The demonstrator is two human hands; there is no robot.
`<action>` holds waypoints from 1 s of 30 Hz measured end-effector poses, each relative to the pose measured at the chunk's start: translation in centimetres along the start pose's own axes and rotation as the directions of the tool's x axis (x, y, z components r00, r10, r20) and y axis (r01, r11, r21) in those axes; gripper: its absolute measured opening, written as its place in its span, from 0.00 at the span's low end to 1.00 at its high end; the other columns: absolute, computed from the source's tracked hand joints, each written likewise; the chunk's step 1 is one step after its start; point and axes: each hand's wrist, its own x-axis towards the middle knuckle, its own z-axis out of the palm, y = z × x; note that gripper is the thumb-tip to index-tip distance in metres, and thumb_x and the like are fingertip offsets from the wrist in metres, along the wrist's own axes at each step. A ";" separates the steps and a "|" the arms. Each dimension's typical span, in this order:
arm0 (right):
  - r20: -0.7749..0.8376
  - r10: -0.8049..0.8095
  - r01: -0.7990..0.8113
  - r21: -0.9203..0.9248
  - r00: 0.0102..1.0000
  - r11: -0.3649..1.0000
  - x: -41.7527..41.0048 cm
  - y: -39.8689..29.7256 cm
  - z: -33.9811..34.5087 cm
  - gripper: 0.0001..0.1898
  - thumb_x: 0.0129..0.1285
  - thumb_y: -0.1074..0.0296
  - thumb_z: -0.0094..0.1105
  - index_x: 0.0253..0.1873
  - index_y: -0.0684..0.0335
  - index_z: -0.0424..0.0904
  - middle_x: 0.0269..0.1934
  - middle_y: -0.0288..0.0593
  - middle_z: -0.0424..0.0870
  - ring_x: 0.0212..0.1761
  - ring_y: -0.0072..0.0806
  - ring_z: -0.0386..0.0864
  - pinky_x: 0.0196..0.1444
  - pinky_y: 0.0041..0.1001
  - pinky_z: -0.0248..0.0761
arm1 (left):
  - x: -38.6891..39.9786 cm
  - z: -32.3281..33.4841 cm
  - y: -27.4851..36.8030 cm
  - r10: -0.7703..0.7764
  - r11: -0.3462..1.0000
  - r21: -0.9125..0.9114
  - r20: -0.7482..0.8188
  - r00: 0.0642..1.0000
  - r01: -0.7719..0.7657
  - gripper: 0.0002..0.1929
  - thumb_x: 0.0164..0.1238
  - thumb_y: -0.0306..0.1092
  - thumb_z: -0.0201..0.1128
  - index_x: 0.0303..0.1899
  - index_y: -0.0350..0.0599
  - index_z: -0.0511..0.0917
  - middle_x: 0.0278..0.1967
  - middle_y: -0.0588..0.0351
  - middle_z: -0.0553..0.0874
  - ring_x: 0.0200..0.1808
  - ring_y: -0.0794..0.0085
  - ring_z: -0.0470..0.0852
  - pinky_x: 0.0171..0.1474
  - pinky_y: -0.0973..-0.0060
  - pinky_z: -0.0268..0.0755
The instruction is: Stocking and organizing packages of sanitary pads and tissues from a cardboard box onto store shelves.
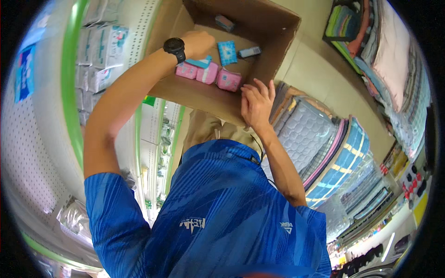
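Observation:
An open cardboard box (208, 100) stands in front of me. My left hand (199, 44), with a black watch on its wrist, reaches in over the left side; its fingers are curled, and whether they hold anything is hidden. Just below it lies a blue packet (201, 62) on pink wrapped packs (207, 73). Another pink pack (228, 80) sits to their right, by the near wall. A light-blue patterned packet (227, 53) and a small blue-grey pack (249, 52) lie farther in. One more small pack (225, 23) is by the far wall. My right hand (256, 104) holds the box's near right corner.
Perforated white shelving with green edges (71, 83) and stacked white packs (109, 47) stands close on the left. Folded quilts (306, 128) are piled to the right of the box. More bedding (393, 66) lies at the upper right, across a tiled floor (313, 69).

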 end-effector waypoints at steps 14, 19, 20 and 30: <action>0.166 0.014 -0.031 0.100 0.986 0.995 -0.3 0.9 0.1 0.15 0.56 0.71 0.66 0.50 0.56 0.87 0.54 0.34 0.87 0.69 0.37 0.77 0.81 0.56 0.43 | 8.9 27.4 -8.7 -0.477 0.801 0.372 -0.077 0.876 0.469 0.43 0.68 0.38 0.66 0.81 0.44 0.55 0.73 0.39 0.68 0.77 0.48 0.65 0.77 0.43 0.55; 0.215 0.025 -0.045 0.088 0.976 0.995 -0.3 0.8 0.1 0.14 0.58 0.69 0.66 0.51 0.55 0.87 0.55 0.32 0.87 0.69 0.35 0.77 0.82 0.54 0.37 | 9.9 29.4 -10.0 -0.342 0.745 0.492 -0.298 0.891 0.450 0.29 0.76 0.36 0.55 0.76 0.44 0.64 0.68 0.42 0.74 0.72 0.47 0.69 0.77 0.44 0.53; 0.219 0.022 -0.043 0.090 0.975 0.995 -0.1 0.9 0.2 0.14 0.58 0.69 0.66 0.51 0.55 0.87 0.55 0.32 0.87 0.69 0.35 0.77 0.82 0.54 0.37 | 10.1 29.2 -10.7 -0.307 0.775 0.486 -0.272 0.912 0.405 0.28 0.74 0.34 0.56 0.73 0.43 0.67 0.66 0.42 0.76 0.72 0.49 0.70 0.77 0.45 0.54; 0.147 0.020 -0.033 0.088 0.989 0.996 -0.2 0.9 0.0 0.15 0.55 0.70 0.66 0.49 0.55 0.87 0.53 0.33 0.87 0.68 0.36 0.78 0.81 0.54 0.41 | 9.3 14.7 -10.5 -0.315 0.488 -0.772 0.279 0.907 0.407 0.40 0.58 0.61 0.74 0.63 0.36 0.79 0.57 0.45 0.87 0.59 0.61 0.84 0.62 0.67 0.74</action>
